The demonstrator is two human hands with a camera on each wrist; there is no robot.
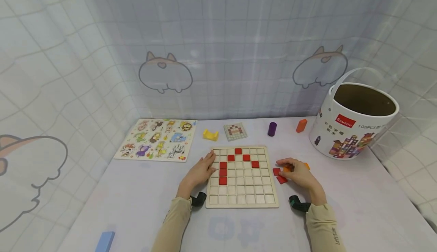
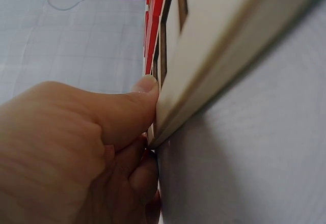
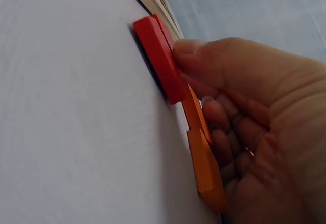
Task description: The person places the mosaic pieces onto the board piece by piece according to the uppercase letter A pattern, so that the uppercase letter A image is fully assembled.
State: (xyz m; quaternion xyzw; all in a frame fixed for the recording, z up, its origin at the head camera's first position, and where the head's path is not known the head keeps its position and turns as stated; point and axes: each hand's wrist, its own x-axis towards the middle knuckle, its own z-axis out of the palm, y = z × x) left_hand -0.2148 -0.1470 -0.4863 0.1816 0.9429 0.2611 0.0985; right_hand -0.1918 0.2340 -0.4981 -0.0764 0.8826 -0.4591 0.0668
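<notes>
My left hand [image 1: 200,169] rests at the left edge of a pale wooden grid board [image 1: 241,202], thumb laid on its rim in the left wrist view. Red square tiles [image 1: 223,172] sit in several of the board's cells. To the right of the board, my right hand [image 1: 300,173] is low over loose tiles, with a gap between thumb and index finger. Its thumb tip meets a red tile [image 3: 160,58] in the right wrist view. Orange tiles [image 3: 206,165] lie beside the curved fingers, partly hidden by the hand in the head view.
Behind the board lie a small pattern card [image 1: 235,131], a yellow block [image 1: 210,135], a purple cylinder [image 1: 272,129] and an orange block [image 1: 301,126]. An animal puzzle board [image 1: 136,155] lies left, a white bucket [image 1: 327,130] stands right, and a blue block [image 1: 105,241] is front left.
</notes>
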